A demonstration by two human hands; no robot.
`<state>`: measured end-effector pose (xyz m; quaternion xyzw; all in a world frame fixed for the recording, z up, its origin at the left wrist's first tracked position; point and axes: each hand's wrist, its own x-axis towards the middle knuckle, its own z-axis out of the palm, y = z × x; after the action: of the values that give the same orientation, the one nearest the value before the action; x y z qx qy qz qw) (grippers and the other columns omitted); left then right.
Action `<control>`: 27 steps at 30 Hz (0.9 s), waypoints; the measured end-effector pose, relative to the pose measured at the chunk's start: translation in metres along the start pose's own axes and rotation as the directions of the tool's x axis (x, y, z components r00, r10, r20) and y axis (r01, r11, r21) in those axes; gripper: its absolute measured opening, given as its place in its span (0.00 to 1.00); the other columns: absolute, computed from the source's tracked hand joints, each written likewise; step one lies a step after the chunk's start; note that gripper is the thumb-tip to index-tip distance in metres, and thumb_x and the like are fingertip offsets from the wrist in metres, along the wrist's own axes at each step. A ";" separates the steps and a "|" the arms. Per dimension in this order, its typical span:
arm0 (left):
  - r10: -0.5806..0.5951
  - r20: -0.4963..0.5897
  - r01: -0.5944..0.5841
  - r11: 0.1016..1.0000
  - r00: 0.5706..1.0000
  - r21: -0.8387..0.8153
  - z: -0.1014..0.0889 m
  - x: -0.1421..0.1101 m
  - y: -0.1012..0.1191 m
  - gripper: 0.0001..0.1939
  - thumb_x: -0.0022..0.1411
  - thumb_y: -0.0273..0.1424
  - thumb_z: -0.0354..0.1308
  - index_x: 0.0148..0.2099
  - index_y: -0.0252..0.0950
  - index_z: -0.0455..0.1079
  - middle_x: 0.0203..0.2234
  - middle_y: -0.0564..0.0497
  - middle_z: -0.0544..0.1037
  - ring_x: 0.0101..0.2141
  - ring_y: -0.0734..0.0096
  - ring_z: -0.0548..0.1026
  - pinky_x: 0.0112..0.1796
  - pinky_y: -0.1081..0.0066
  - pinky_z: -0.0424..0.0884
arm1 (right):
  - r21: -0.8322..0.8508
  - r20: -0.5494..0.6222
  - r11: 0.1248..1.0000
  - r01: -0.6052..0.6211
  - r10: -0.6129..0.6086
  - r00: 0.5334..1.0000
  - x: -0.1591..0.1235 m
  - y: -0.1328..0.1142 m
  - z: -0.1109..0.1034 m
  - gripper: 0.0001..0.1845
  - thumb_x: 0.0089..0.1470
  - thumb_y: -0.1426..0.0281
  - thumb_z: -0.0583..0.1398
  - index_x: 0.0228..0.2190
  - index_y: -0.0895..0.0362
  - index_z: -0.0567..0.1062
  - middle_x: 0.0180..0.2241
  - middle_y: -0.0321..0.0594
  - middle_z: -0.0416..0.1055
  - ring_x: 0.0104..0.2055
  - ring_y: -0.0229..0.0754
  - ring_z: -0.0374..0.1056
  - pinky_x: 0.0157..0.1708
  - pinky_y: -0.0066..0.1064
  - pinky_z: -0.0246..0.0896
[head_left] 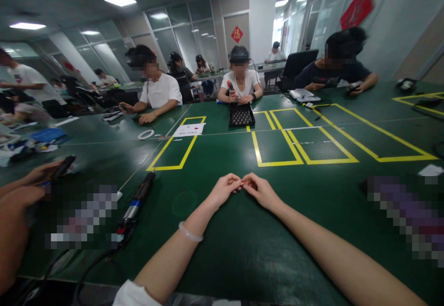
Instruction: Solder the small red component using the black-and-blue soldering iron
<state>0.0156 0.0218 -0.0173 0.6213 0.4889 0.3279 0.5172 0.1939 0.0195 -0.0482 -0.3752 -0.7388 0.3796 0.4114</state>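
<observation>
Just above the green table (222,246), my left hand (225,190) and my right hand (260,190) meet at the fingertips. Both are closed in a pinch. A tiny orange piece (244,183) shows at the tips of my right fingers. My left fingertips come right up against it, but what they hold is mostly hidden and too small to name. A pale bangle (190,233) circles my left wrist. To the left of my left arm lies a corded, pen-shaped power tool (136,204) with a black end and a blue band.
Yellow tape outlines (277,163) mark the table beyond my hands. A black tray (242,115) of small parts stands by a person opposite. Farther left are a white paper (189,130) and a white ring (145,134). Another person's hand (48,172) holds a dark device at the left.
</observation>
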 end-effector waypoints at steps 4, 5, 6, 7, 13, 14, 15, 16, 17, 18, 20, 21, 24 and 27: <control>0.116 -0.045 -0.112 0.991 0.992 0.074 0.003 -0.005 0.002 0.11 0.57 0.36 0.57 0.39 0.34 0.67 0.31 0.52 0.74 0.32 0.75 0.71 0.34 0.74 0.65 | 0.114 -0.035 0.991 -0.071 0.075 0.997 0.001 0.003 0.001 0.12 0.58 0.64 0.56 0.42 0.56 0.66 0.28 0.34 0.67 0.28 0.36 0.63 0.29 0.26 0.58; 0.173 -0.063 -0.164 0.978 0.983 0.133 0.004 -0.006 0.003 0.09 0.57 0.35 0.57 0.38 0.35 0.67 0.31 0.52 0.74 0.32 0.74 0.71 0.34 0.74 0.65 | 0.155 -0.035 0.984 -0.089 0.095 0.995 0.002 0.004 0.001 0.13 0.57 0.63 0.56 0.42 0.56 0.66 0.28 0.34 0.67 0.28 0.36 0.64 0.29 0.26 0.58; 0.230 -0.071 -0.212 0.956 0.971 0.200 0.005 -0.007 0.003 0.08 0.57 0.34 0.57 0.38 0.35 0.68 0.32 0.53 0.73 0.33 0.74 0.71 0.35 0.74 0.66 | 0.188 -0.032 0.977 -0.101 0.109 0.993 0.002 0.005 0.001 0.13 0.57 0.61 0.57 0.41 0.56 0.66 0.28 0.34 0.67 0.28 0.36 0.64 0.29 0.27 0.59; 0.278 -0.069 -0.252 0.931 0.958 0.264 0.006 -0.008 0.003 0.07 0.58 0.33 0.56 0.38 0.36 0.68 0.33 0.53 0.73 0.34 0.74 0.72 0.36 0.73 0.66 | 0.211 -0.026 0.972 -0.108 0.116 0.993 0.003 0.007 0.001 0.13 0.56 0.60 0.57 0.39 0.56 0.67 0.28 0.34 0.67 0.29 0.37 0.64 0.30 0.27 0.59; 0.326 -0.062 -0.291 0.901 0.943 0.321 0.007 -0.011 0.001 0.09 0.59 0.34 0.56 0.41 0.38 0.66 0.35 0.52 0.75 0.36 0.72 0.73 0.36 0.73 0.67 | 0.214 -0.025 0.973 -0.083 0.091 0.996 0.004 0.010 -0.002 0.10 0.53 0.62 0.60 0.33 0.56 0.68 0.27 0.33 0.66 0.27 0.35 0.62 0.28 0.26 0.57; 0.313 -0.060 -0.282 0.911 0.948 0.302 0.007 -0.011 0.001 0.09 0.59 0.34 0.56 0.42 0.37 0.66 0.35 0.52 0.75 0.35 0.73 0.73 0.35 0.73 0.67 | 0.203 -0.024 0.977 -0.073 0.080 0.997 0.004 0.010 -0.002 0.09 0.53 0.64 0.60 0.33 0.56 0.68 0.27 0.33 0.66 0.27 0.35 0.62 0.28 0.26 0.57; 0.303 -0.057 -0.275 0.917 0.951 0.289 0.006 -0.011 0.002 0.09 0.60 0.35 0.55 0.41 0.37 0.66 0.35 0.52 0.75 0.35 0.73 0.74 0.35 0.73 0.67 | 0.190 -0.022 0.980 -0.064 0.070 0.997 0.003 0.009 -0.002 0.08 0.53 0.65 0.60 0.34 0.56 0.68 0.27 0.33 0.66 0.27 0.35 0.62 0.28 0.26 0.57; 0.298 -0.052 -0.272 0.920 0.953 0.283 0.005 -0.011 0.002 0.08 0.60 0.34 0.54 0.41 0.37 0.66 0.35 0.52 0.75 0.35 0.73 0.74 0.35 0.73 0.68 | 0.178 -0.021 0.982 -0.056 0.061 0.998 0.003 0.008 -0.002 0.08 0.53 0.66 0.60 0.34 0.56 0.68 0.27 0.33 0.67 0.27 0.35 0.62 0.28 0.26 0.57; 0.299 -0.049 -0.274 0.919 0.953 0.284 0.004 -0.012 0.002 0.08 0.60 0.34 0.54 0.41 0.37 0.66 0.35 0.51 0.75 0.35 0.73 0.74 0.36 0.73 0.68 | 0.171 -0.022 0.984 -0.049 0.054 0.998 0.003 0.007 -0.001 0.08 0.53 0.67 0.60 0.35 0.56 0.68 0.28 0.34 0.67 0.27 0.35 0.62 0.28 0.26 0.57; 0.307 -0.050 -0.280 0.914 0.950 0.292 0.004 -0.012 0.003 0.07 0.60 0.33 0.54 0.41 0.37 0.66 0.35 0.51 0.74 0.36 0.73 0.74 0.37 0.73 0.68 | 0.169 -0.028 0.985 -0.043 0.048 0.998 0.003 0.007 -0.001 0.09 0.52 0.68 0.60 0.36 0.56 0.68 0.29 0.34 0.68 0.28 0.35 0.63 0.28 0.26 0.57; 0.333 -0.057 -0.300 0.901 0.941 0.314 0.003 -0.013 0.004 0.07 0.60 0.32 0.54 0.41 0.37 0.66 0.36 0.51 0.74 0.37 0.72 0.73 0.38 0.72 0.68 | 0.159 -0.040 0.987 -0.034 0.041 0.998 0.003 0.005 -0.001 0.11 0.52 0.69 0.60 0.38 0.56 0.67 0.32 0.36 0.70 0.29 0.36 0.64 0.29 0.27 0.58; 0.344 -0.059 -0.308 0.895 0.937 0.323 0.004 -0.013 0.004 0.07 0.59 0.31 0.55 0.41 0.37 0.66 0.36 0.51 0.74 0.38 0.72 0.73 0.39 0.72 0.68 | 0.143 -0.043 0.989 -0.028 0.034 0.998 0.003 0.004 -0.001 0.11 0.52 0.69 0.60 0.39 0.56 0.68 0.33 0.37 0.71 0.30 0.36 0.65 0.29 0.27 0.59; 0.352 -0.058 -0.312 0.884 0.934 0.348 0.004 -0.012 0.004 0.08 0.59 0.31 0.55 0.42 0.38 0.66 0.37 0.51 0.74 0.38 0.71 0.73 0.40 0.71 0.69 | 0.055 -0.044 0.998 0.003 0.000 0.999 0.003 0.003 -0.002 0.08 0.53 0.70 0.60 0.37 0.57 0.71 0.32 0.37 0.71 0.31 0.37 0.66 0.31 0.28 0.60; 0.340 -0.070 -0.286 0.870 0.938 0.401 0.003 -0.015 0.006 0.11 0.59 0.30 0.54 0.46 0.38 0.65 0.39 0.50 0.74 0.40 0.70 0.74 0.40 0.70 0.69 | -0.002 -0.050 1.000 0.021 -0.021 0.999 0.002 0.002 -0.003 0.06 0.53 0.71 0.60 0.35 0.57 0.72 0.31 0.37 0.70 0.32 0.38 0.66 0.32 0.28 0.60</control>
<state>0.0157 0.0067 -0.0104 0.7575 0.4709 0.3471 0.2898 0.1965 0.0231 -0.0485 -0.3770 -0.7325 0.3655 0.4334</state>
